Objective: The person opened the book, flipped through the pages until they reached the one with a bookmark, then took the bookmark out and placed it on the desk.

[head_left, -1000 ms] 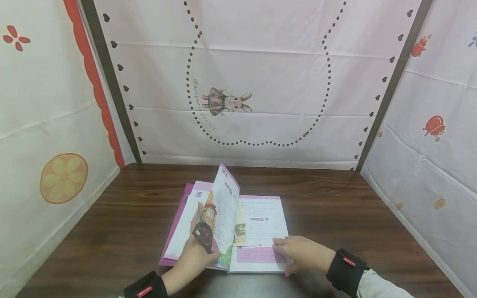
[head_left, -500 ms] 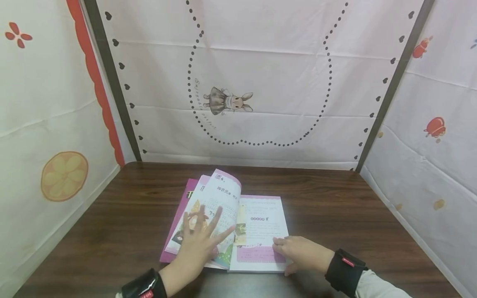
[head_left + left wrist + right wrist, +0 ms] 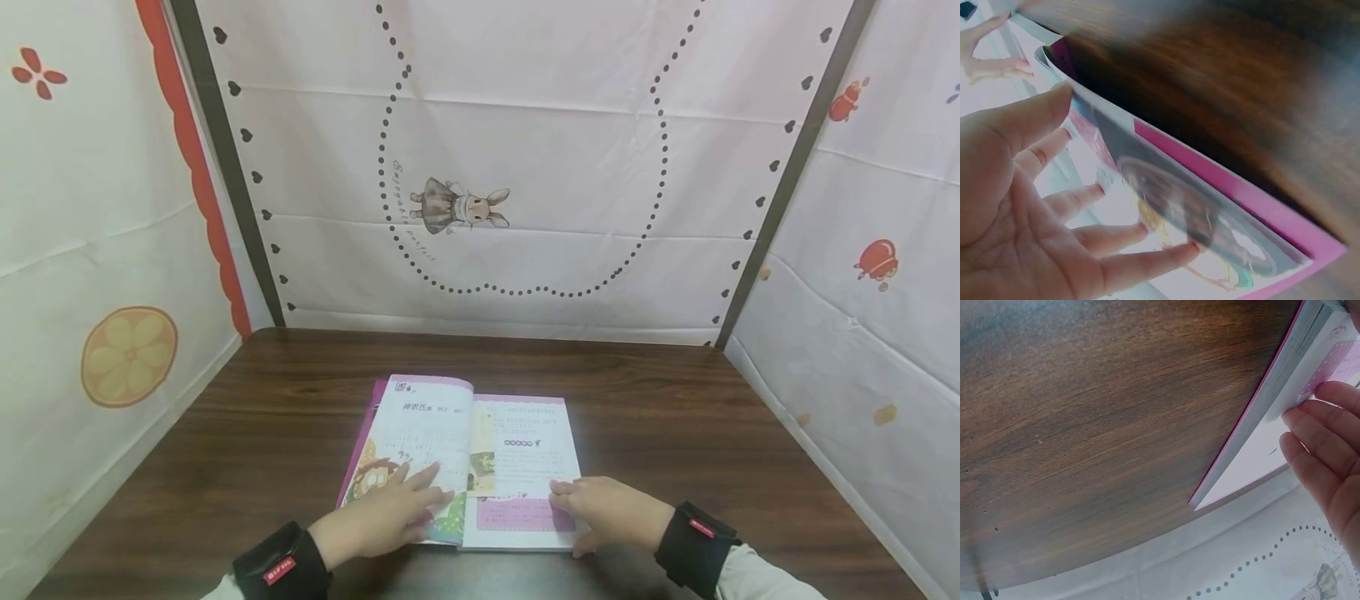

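Note:
An open book (image 3: 517, 458) with purple page borders and a magenta cover lies on the brown wooden table. My left hand (image 3: 393, 508) rests with spread fingers on the lower part of its left page (image 3: 431, 425), over a printed cartoon picture. In the left wrist view the fingers (image 3: 1147, 259) are stretched out across the page near its bottom edge. At the lower right corner, my right hand (image 3: 607, 508) lies on the right page with fingers extended. The right wrist view has its fingertips (image 3: 1294, 419) on the page near a pink text box, beside the book's thick page edge.
Dark wood tabletop (image 3: 675, 417) surrounds the book. White printed cloth (image 3: 562, 192) with a rabbit figure hangs behind, and more patterned cloth (image 3: 112, 250) stands at both sides. Black bands (image 3: 281, 567) circle both wrists.
The raised left page has come down flat onto the left side. My left hand went from holding the page to lying spread on it, lower down. The right hand stayed in place.

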Motion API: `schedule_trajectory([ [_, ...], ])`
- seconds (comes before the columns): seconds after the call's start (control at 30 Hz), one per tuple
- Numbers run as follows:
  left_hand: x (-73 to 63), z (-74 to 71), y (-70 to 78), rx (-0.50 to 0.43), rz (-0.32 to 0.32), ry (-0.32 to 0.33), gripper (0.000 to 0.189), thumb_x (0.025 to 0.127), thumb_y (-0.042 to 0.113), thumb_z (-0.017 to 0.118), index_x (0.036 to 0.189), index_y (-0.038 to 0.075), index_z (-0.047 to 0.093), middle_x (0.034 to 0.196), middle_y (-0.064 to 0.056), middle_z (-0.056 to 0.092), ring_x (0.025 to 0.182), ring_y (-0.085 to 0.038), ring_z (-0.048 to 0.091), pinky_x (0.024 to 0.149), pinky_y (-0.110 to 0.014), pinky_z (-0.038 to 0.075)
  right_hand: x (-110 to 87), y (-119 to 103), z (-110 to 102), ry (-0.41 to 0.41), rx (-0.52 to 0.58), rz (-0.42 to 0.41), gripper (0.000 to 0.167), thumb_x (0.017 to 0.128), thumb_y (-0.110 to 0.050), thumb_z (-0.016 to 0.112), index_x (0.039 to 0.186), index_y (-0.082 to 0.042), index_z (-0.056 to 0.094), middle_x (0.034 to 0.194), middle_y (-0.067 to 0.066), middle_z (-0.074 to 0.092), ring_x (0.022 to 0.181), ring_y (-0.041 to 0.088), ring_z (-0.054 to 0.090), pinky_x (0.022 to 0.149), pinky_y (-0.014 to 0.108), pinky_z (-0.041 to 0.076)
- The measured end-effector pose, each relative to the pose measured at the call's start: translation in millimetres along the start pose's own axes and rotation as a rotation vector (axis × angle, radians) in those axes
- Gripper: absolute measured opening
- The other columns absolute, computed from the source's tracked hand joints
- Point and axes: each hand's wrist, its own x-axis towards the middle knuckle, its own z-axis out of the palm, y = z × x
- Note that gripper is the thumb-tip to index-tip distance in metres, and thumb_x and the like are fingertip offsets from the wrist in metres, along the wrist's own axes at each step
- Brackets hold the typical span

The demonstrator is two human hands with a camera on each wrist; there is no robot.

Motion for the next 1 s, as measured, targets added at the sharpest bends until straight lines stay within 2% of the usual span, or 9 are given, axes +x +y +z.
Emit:
schedule_trajectory([
  [0.13, 0.1, 0.6, -3.5, 0.021, -0.002, -0.001, 0.051, 0.087, 0.026, 0.065, 0.134, 0.013, 0.051, 0.139, -0.021, 0.047, 0.121, -0.045, 0.049, 0.093, -0.058, 0.045, -0.5, 1.4, -0.1, 0.012, -0.008, -0.011, 0.062, 0.070, -0.036, 0.079, 0.124, -0.010, 0.061, 0.133, 0.007, 0.058, 0.119, 0.020, 0.058, 0.097, 0.035, 0.049],
  [0.27, 3.2, 1.9, -5.3, 0.077, 0.009, 0.032, 0.056, 0.087, 0.032, 0.063, 0.135, 0.006, 0.050, 0.127, -0.017, 0.057, 0.108, -0.032, 0.061, 0.089, -0.046, 0.051, -1.1, 1.9, -0.2, 0.010, -0.004, -0.008, 0.062, 0.070, -0.034, 0.079, 0.124, -0.010, 0.061, 0.133, 0.007, 0.058, 0.119, 0.021, 0.058, 0.097, 0.036, 0.049],
  [0.43, 9.3, 1.9, -4.2, 0.164, 0.027, 0.041, 0.048, 0.085, 0.026, 0.065, 0.126, 0.001, 0.057, 0.116, -0.015, 0.059, 0.091, -0.027, 0.064, 0.081, -0.043, 0.054, -1.0, 1.6, -2.6, -0.007, 0.042, 0.007, 0.063, 0.072, -0.031, 0.079, 0.128, -0.010, 0.059, 0.136, 0.007, 0.056, 0.121, 0.022, 0.056, 0.098, 0.037, 0.049],
  [0.53, 12.4, 0.5, -1.4, 0.162, -0.001, 0.040, 0.041, 0.085, 0.017, 0.065, 0.123, 0.000, 0.059, 0.123, -0.020, 0.058, 0.099, -0.031, 0.064, 0.086, -0.047, 0.053, 0.3, 1.5, -7.9, -0.024, 0.110, 0.026, 0.059, 0.076, -0.030, 0.077, 0.129, -0.012, 0.058, 0.135, 0.006, 0.056, 0.121, 0.021, 0.057, 0.097, 0.038, 0.049],
  [0.57, 12.8, -0.2, -0.3, 0.152, -0.017, 0.037, 0.040, 0.086, 0.015, 0.064, 0.122, -0.001, 0.060, 0.125, -0.022, 0.057, 0.103, -0.033, 0.063, 0.089, -0.048, 0.051, 2.2, 1.8, -9.6, -0.017, 0.132, 0.014, 0.055, 0.077, -0.030, 0.076, 0.125, -0.010, 0.060, 0.130, 0.005, 0.061, 0.115, 0.020, 0.060, 0.094, 0.036, 0.051],
  [0.67, 13.5, -3.3, 2.6, 0.083, -0.079, 0.021, 0.038, 0.086, 0.011, 0.063, 0.122, -0.001, 0.060, 0.132, -0.027, 0.052, 0.119, -0.041, 0.053, 0.099, -0.056, 0.042, 9.5, 2.8, -13.5, 0.029, 0.254, 0.014, 0.040, 0.082, -0.027, 0.071, 0.117, -0.009, 0.064, 0.114, 0.002, 0.067, 0.104, 0.015, 0.063, 0.089, 0.032, 0.053],
  [0.77, 13.6, -5.3, 3.7, 0.051, -0.104, 0.019, 0.037, 0.087, 0.010, 0.062, 0.122, 0.000, 0.060, 0.131, -0.025, 0.054, 0.119, -0.045, 0.051, 0.101, -0.059, 0.038, 22.5, 3.4, -12.1, 0.133, 0.434, 0.014, 0.025, 0.088, -0.019, 0.065, 0.108, -0.004, 0.066, 0.096, 0.003, 0.068, 0.088, 0.012, 0.062, 0.077, 0.025, 0.053],
  [0.87, 12.7, -6.2, 3.2, 0.039, -0.108, 0.023, 0.037, 0.087, 0.010, 0.062, 0.123, 0.001, 0.060, 0.131, -0.023, 0.054, 0.118, -0.048, 0.050, 0.102, -0.060, 0.037, 36.6, 1.0, -10.0, 0.216, 0.683, 0.062, 0.023, 0.091, -0.011, 0.058, 0.106, 0.004, 0.065, 0.091, 0.010, 0.068, 0.079, 0.014, 0.062, 0.068, 0.023, 0.053],
  [1.0, 11.6, -6.6, 1.7, 0.038, -0.072, 0.028, 0.036, 0.088, 0.010, 0.060, 0.123, 0.000, 0.059, 0.131, -0.024, 0.054, 0.122, -0.043, 0.049, 0.104, -0.062, 0.033, 51.4, -4.5, -11.0, 0.216, 1.006, 0.222, 0.026, 0.091, -0.007, 0.053, 0.108, 0.011, 0.061, 0.089, 0.017, 0.067, 0.075, 0.018, 0.065, 0.067, 0.027, 0.056],
])
